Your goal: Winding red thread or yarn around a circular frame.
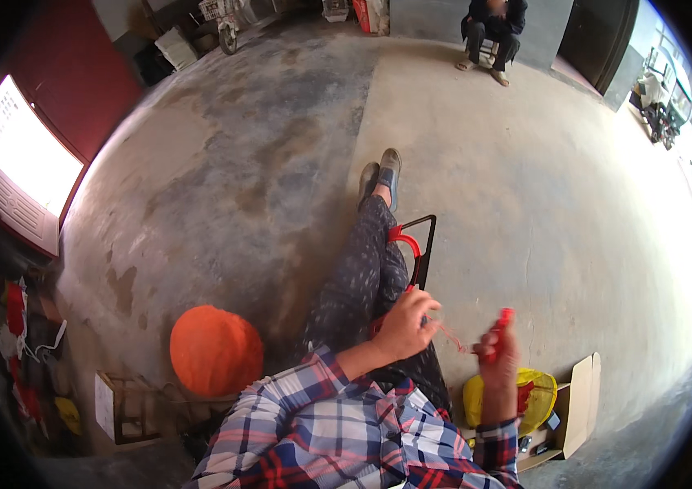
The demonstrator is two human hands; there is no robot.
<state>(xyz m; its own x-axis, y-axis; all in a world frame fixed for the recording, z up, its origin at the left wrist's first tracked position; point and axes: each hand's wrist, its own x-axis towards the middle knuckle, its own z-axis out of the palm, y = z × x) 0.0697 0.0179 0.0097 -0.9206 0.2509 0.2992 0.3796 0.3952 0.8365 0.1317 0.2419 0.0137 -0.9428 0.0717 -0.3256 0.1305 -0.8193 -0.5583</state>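
Observation:
Over my lap, my left hand is closed, its fingertips pinched on one end of a thin reddish cord. The cord runs slack across to my right hand, slightly blurred and wrapped round a small red-ended object; its kind cannot be made out. Just beyond my left hand, against my legs, leans a black angular frame with a curved red part. My left hand and leg hide its lower end.
An open cardboard box with a yellow bag lies by my right arm. At left are a round orange object and a wooden crate. My crossed legs stretch forward on concrete. A person sits at the far wall.

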